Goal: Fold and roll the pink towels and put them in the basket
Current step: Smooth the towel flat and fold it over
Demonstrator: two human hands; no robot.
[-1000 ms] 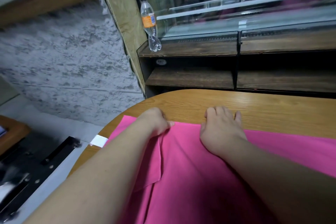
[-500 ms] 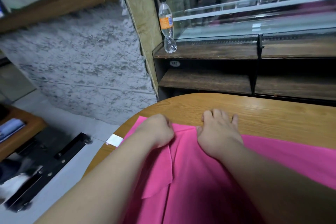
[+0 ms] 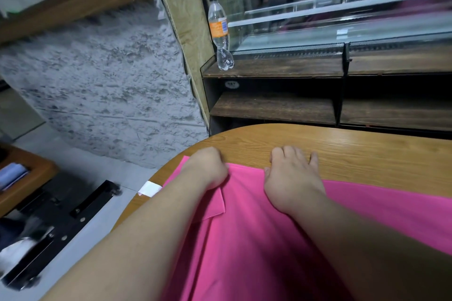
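Observation:
A pink towel [image 3: 249,232] lies spread over the near part of the wooden table [image 3: 354,151], reaching past the right edge of the view. My left hand [image 3: 208,168] sits at the towel's far left corner, fingers curled, gripping the cloth; a folded flap hangs below it. My right hand [image 3: 291,173] lies on the far edge of the towel a little to the right, its fingers bent, their tips on the bare wood and the thumb at the hem. No basket is in view.
Beyond the table stands a dark wooden shelf unit [image 3: 274,107] with a glass display above it and a plastic bottle [image 3: 220,34] on its top board. A white tag [image 3: 149,188] sticks out at the table's left edge. The floor and black metal frame [image 3: 61,222] lie left.
Both hands stay at the towel's far edge. My left hand has closed tighter on the corner and my right hand has slid slightly right. The view has shifted left.

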